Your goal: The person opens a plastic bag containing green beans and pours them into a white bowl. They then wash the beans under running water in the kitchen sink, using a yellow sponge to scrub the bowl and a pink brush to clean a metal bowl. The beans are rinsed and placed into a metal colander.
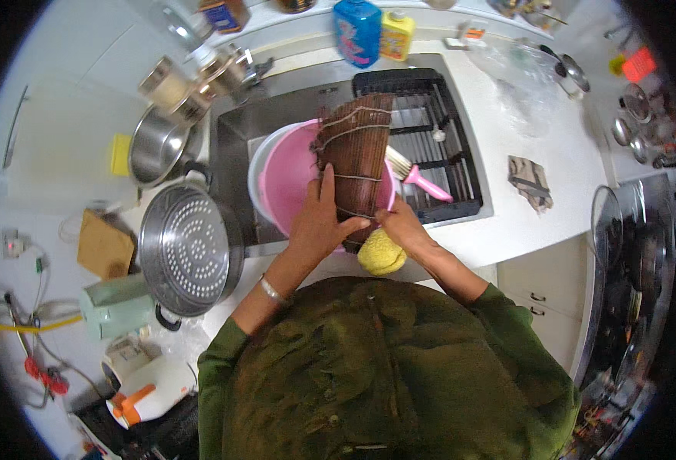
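Observation:
A dark brown slatted mat bound with pale cords (356,149) stands tilted over a pink basin (286,178) at the sink. My left hand (321,221) grips its lower left part, the index finger laid along the slats. The mat's lower right corner is at my right hand (400,224), whose fingers are bent around the edge. Just below the right hand is a yellow cloth (381,253); whether the hand holds it too, I cannot tell. To the right, a brush with a pink handle (428,185) rests on a black dish rack (470,190).
The steel sink (231,138) lies under the basin. A steamer pot with a perforated insert (191,253) and a steel pot (160,146) stand left. Blue (356,34) and yellow bottles (396,35) are behind the sink. A folded cloth (529,181) lies on the right counter.

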The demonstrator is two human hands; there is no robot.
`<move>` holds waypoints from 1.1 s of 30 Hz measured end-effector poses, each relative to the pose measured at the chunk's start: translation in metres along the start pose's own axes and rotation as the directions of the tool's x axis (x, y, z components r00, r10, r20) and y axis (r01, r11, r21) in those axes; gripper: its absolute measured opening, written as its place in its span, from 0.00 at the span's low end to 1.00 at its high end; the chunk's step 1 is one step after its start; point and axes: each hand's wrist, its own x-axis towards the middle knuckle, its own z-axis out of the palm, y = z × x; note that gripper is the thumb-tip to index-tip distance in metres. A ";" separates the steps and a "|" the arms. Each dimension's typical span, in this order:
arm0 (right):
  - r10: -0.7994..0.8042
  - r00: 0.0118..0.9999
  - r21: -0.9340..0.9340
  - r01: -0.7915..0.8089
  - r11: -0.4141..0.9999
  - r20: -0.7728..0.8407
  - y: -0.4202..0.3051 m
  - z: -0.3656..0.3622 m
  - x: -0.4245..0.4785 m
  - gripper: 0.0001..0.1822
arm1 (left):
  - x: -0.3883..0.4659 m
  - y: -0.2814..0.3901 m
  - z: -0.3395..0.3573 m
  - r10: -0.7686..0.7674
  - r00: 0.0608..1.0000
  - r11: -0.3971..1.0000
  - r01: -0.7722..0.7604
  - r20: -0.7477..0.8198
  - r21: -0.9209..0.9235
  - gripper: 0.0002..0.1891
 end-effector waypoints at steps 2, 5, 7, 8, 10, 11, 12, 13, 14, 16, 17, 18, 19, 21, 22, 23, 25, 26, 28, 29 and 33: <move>0.098 0.995 0.060 -0.097 0.994 -0.013 0.008 0.005 -0.002 0.23 | 0.004 -0.007 0.005 -0.053 0.998 0.998 0.054 0.021 -0.038 0.56; 0.147 0.989 0.138 -0.145 0.980 -0.003 0.007 0.005 -0.007 0.23 | 0.005 -0.018 0.012 -0.102 0.992 0.974 0.116 0.080 -0.196 0.58; 0.082 0.997 -0.001 -0.082 0.997 -0.012 0.014 0.007 -0.004 0.22 | 0.004 -0.016 0.016 -0.093 0.993 0.982 0.103 0.069 -0.157 0.59; 0.048 0.999 -0.071 -0.049 0.996 -0.014 0.019 0.009 -0.002 0.22 | 0.003 -0.015 0.018 -0.087 0.994 0.986 0.095 0.063 -0.137 0.59; 0.052 0.998 0.034 -0.052 0.998 -0.020 0.032 0.019 0.003 0.21 | 0.002 -0.006 0.019 -0.114 0.993 0.977 0.118 0.034 -0.176 0.56; 0.055 0.998 0.086 -0.053 0.995 -0.026 0.036 0.023 0.004 0.21 | 0.002 -0.002 0.019 -0.124 0.992 0.972 0.126 0.021 -0.196 0.55; 0.098 0.995 0.140 -0.101 0.985 0.032 0.030 0.024 0.002 0.22 | 0.002 -0.007 0.020 -0.148 0.989 0.933 0.145 0.018 -0.328 0.53; 0.134 0.987 0.189 -0.149 0.971 0.089 0.021 0.022 -0.001 0.22 | 0.003 -0.015 0.023 -0.165 0.986 0.877 0.155 0.017 -0.455 0.51; 0.166 0.975 0.235 -0.197 0.952 0.146 0.016 0.019 -0.003 0.22 | 0.004 -0.022 0.025 -0.181 0.983 0.804 0.159 0.019 -0.574 0.49; 0.239 0.958 0.173 -0.265 0.949 0.155 0.019 0.013 -0.002 0.21 | 0.002 -0.013 0.012 -0.160 0.981 0.810 0.064 -0.114 -0.583 0.37; 0.270 0.956 0.118 -0.283 0.952 0.111 0.013 0.012 -0.005 0.21 | 0.002 -0.004 0.002 -0.174 0.973 0.794 0.049 -0.150 -0.606 0.35; 0.293 0.954 0.060 -0.297 0.953 0.065 0.009 0.011 -0.009 0.20 | 0.001 0.004 -0.007 -0.188 0.963 0.777 0.026 -0.191 -0.629 0.33; 0.192 0.978 0.092 -0.198 0.976 0.077 0.014 0.010 -0.010 0.18 | 0.001 0.011 -0.012 -0.124 0.951 0.804 -0.071 -0.284 -0.590 0.31; 0.235 0.966 0.176 -0.251 0.952 0.107 0.007 0.006 -0.012 0.15 | 0.005 0.004 -0.004 -0.089 0.925 0.820 -0.143 -0.371 -0.554 0.31; 0.252 0.960 0.218 -0.274 0.937 0.126 0.002 0.004 -0.013 0.15 | 0.007 -0.003 0.004 -0.071 0.907 0.829 -0.177 -0.415 -0.531 0.32; 0.220 0.968 0.251 -0.245 0.937 0.122 -0.004 0.001 -0.015 0.14 | 0.013 -0.017 0.021 -0.048 0.905 0.829 -0.200 -0.424 -0.522 0.36; 0.179 0.981 0.258 -0.193 0.947 0.077 0.001 -0.004 -0.014 0.16 | 0.012 -0.014 0.027 -0.009 0.948 0.891 -0.137 -0.319 -0.432 0.39; 0.158 0.986 0.261 -0.167 0.951 0.055 0.002 -0.008 -0.012 0.16 | 0.011 -0.013 0.031 0.005 0.964 0.918 -0.109 -0.265 -0.381 0.40; 0.279 0.957 0.192 -0.288 0.938 0.076 -0.006 -0.020 -0.011 0.15 | 0.007 -0.009 0.029 0.017 0.988 0.964 -0.056 -0.151 -0.260 0.43; 0.346 0.937 0.224 -0.349 0.910 0.055 -0.005 -0.026 -0.010 0.15 | 0.003 -0.007 0.026 0.014 0.994 0.983 -0.034 -0.107 -0.182 0.43; 0.359 0.928 0.320 -0.312 0.894 -0.098 0.003 -0.083 0.007 0.14 | -0.009 0.008 -0.021 0.168 0.955 0.981 -0.185 -0.245 -0.050 0.33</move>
